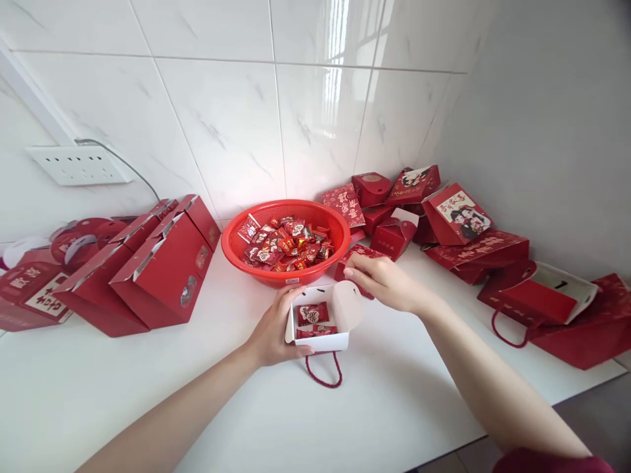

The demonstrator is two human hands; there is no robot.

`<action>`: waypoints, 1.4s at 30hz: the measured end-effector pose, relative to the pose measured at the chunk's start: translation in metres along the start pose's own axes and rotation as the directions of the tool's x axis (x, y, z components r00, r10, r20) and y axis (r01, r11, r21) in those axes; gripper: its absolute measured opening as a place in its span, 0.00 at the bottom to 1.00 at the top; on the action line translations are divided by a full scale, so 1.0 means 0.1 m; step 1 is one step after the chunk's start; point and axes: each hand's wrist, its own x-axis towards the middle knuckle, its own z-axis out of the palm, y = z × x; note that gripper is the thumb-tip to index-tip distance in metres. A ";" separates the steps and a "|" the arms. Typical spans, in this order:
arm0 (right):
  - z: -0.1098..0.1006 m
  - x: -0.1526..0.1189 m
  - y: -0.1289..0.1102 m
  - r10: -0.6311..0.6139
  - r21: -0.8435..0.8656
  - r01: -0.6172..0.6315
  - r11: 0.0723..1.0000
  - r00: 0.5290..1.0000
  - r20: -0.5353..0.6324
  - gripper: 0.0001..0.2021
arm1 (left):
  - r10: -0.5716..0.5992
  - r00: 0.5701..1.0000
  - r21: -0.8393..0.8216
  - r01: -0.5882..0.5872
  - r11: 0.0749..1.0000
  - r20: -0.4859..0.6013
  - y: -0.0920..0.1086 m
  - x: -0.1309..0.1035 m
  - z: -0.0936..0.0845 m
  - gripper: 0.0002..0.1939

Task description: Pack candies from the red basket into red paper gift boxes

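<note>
Box (325, 342) sits nearside of basket (269, 277). Left hand (270, 334) clasps its left end; right hand (387, 279) curls, contents indeterminable. Probably light, crushable card; hold sidewalls gently.

The open gift carton (325, 342) is white inside; its twisted cord handle (324, 385) is dark red. The candy packet (312, 314) within is red with cream lettering. The colander (266, 276) is solid orange-red. Its wrapped candies (294, 244) are mainly red, with white print and gold accents. The tall cartons (160, 282) at left are red. At right, the couple-print carton (458, 220) is red with a cream panel carrying dark-haired figures. The tabletop (236, 420) is plain white. The wall tiles (221, 125) are white, grey-veined, with grey joints.
</note>
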 end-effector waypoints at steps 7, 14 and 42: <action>0.24 -0.27 0.46 0.081 0.476 -0.079 0.876 0.997 0.015 0.22 | -0.022 0.999 0.044 0.019 0.999 0.048 0.15 -0.03 -0.07 0.51; 0.26 -0.38 0.67 -0.104 0.362 -0.114 0.925 0.841 0.531 0.55 | 0.233 0.972 0.021 -0.233 0.972 0.005 0.15 -0.06 -0.10 0.45; 0.86 -0.31 0.27 -0.114 0.501 0.147 0.853 0.989 -0.096 0.28 | 0.388 0.900 0.152 -0.363 0.919 -0.197 0.25 -0.08 0.17 0.40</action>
